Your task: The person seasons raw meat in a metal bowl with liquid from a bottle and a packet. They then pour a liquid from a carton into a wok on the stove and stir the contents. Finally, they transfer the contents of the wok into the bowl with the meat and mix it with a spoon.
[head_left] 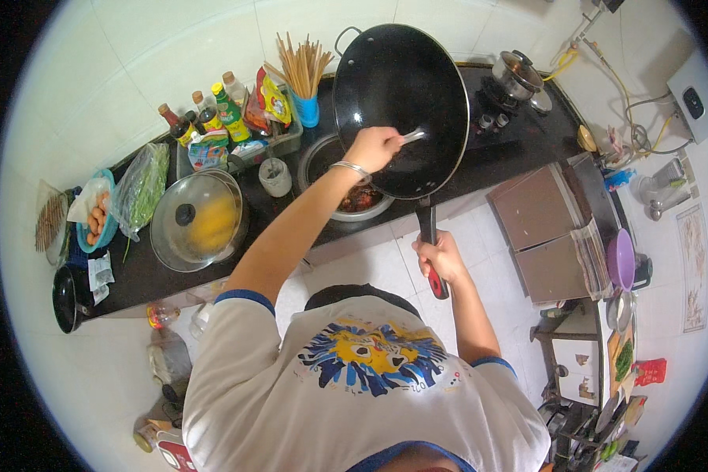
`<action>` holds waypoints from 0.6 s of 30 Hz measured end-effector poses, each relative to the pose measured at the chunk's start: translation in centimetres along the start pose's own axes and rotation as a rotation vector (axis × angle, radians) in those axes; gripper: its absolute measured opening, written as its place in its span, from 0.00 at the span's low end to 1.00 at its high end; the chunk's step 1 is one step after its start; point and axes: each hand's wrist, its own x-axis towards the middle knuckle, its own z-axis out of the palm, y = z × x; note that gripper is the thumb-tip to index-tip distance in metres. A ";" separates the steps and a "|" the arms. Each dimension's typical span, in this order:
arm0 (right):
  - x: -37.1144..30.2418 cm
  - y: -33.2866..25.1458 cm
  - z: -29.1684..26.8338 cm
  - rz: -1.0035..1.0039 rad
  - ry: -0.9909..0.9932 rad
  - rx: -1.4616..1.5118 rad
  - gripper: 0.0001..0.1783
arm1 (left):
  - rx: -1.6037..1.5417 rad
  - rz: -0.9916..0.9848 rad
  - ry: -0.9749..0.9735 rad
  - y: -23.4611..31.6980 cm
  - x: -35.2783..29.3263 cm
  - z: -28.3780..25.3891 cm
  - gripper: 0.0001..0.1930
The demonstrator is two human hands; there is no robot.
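Wok (401, 94) tilted over bowl (359, 200)

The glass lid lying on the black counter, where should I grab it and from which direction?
Grip the glass lid by its dark round knob, coming straight down from above. It lies dome-up and flat on the counter, so the knob is the only raised part; the rim sits flush. Both hands are busy: the right hand holds the tilted wok by its handle, the left hand a utensil.
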 end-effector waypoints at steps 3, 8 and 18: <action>-0.3 -0.2 0.0 0.018 0.007 -0.018 0.08 | 0.006 0.020 -0.025 -0.4 0.1 1.1 0.11; -0.2 0.2 -0.4 0.001 0.014 -0.026 0.09 | 0.274 0.012 -0.051 -5.4 -0.7 0.3 0.11; -0.6 -0.2 -0.2 0.005 0.014 0.008 0.10 | 0.251 -0.128 -0.018 -6.1 -0.1 0.8 0.14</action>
